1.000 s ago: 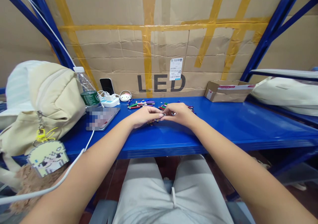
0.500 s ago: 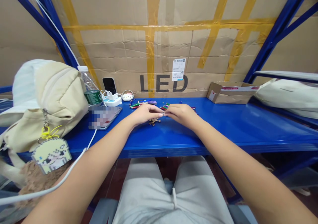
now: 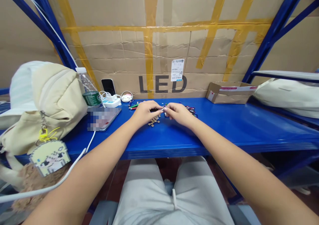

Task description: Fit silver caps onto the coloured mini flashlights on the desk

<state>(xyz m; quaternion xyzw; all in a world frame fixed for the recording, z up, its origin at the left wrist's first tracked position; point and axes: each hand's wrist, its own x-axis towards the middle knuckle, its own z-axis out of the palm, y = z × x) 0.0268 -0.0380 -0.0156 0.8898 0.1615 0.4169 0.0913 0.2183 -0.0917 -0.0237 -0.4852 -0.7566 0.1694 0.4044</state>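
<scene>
Fingertip to fingertip, my left hand (image 3: 145, 113) and my right hand (image 3: 179, 114) meet above the blue table (image 3: 219, 125). Both are closed in a pinch on something small between them; it is too small and too covered by fingers to name. Under my left hand lies a loose cluster of small round tan discs (image 3: 154, 121). Slim coloured sticks that look like pens (image 3: 134, 106) lie behind my left hand. A heap of small dark, multicoloured pieces (image 3: 191, 110) is partly hidden behind my right hand.
To the left stand a cream bag (image 3: 58, 98), a bottle (image 3: 91, 93), a covered flat device (image 3: 112, 118), a power strip (image 3: 111, 101) and a phone (image 3: 108, 86). An open cardboard box (image 3: 230, 93) sits at the back right. A white cable (image 3: 74, 165) crosses my left forearm.
My fingers have shifted slightly: the right thumb now shows at the pinch, and a wider gap shows between my left thumb and fingers. The view has moved a little.
</scene>
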